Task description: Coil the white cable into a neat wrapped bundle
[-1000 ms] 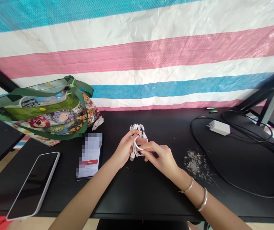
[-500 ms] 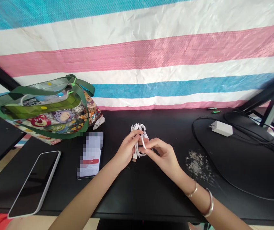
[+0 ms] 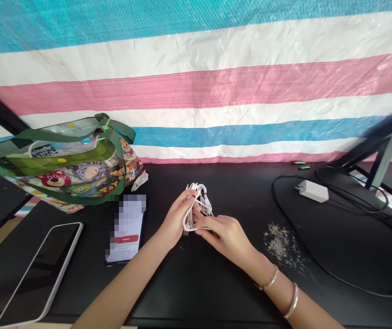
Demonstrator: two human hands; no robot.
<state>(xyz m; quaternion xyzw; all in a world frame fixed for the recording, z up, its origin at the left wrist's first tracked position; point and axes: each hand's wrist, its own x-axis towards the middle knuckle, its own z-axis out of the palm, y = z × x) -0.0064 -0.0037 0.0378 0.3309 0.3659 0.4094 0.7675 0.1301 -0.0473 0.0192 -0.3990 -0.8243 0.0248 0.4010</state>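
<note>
A white USB cable (image 3: 204, 201), gathered in loops, is held between both hands above the black table. My left hand (image 3: 178, 214) is closed round the bundle, thumb on top. Just below the left fingers, the cable's USB plug (image 3: 185, 233) pokes out. My right hand (image 3: 225, 233) pinches a strand of the same cable between thumb and fingers, and that strand bends in a wide curve under the left hand. Parts of the bundle are hidden behind the left fingers.
Left of the hands lie a lit phone (image 3: 127, 233) and a white-edged dark phone (image 3: 41, 274), below a cartoon-print bag (image 3: 79, 173). To the right are a pile of pale scraps (image 3: 281, 242), a white charger (image 3: 314, 191) and a looped black cord (image 3: 314, 253). A striped sheet (image 3: 216, 91) hangs behind.
My right hand has moved slightly down, drawing a strand of the cable into a wider curve below the bundle. My left hand keeps its hold. The camera view has tilted up a little.
</note>
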